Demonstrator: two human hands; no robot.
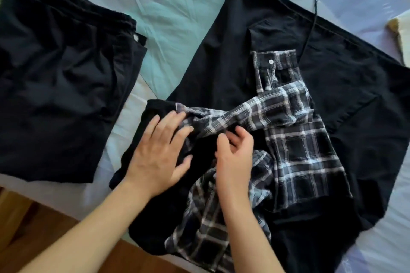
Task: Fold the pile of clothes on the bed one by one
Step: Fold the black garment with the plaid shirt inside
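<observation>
Your left hand (158,157) lies flat, fingers spread, on the black garment (155,206); your right hand (234,150) curls its fingers into the plaid shirt (295,146), crumpled on the bed (168,6). It's likely light and limp; take it by collar or shoulder seams.

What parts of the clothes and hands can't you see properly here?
- Plaid shirt, head view: crumpled; both hands cover its middle, and the bottom edge cuts it off.
- Right hand: fingertips curl out of sight, so its grip is unclear.
- Left hand: hides the dark cloth beneath.
- Black garment at left: cut off, too dark to identify.
</observation>
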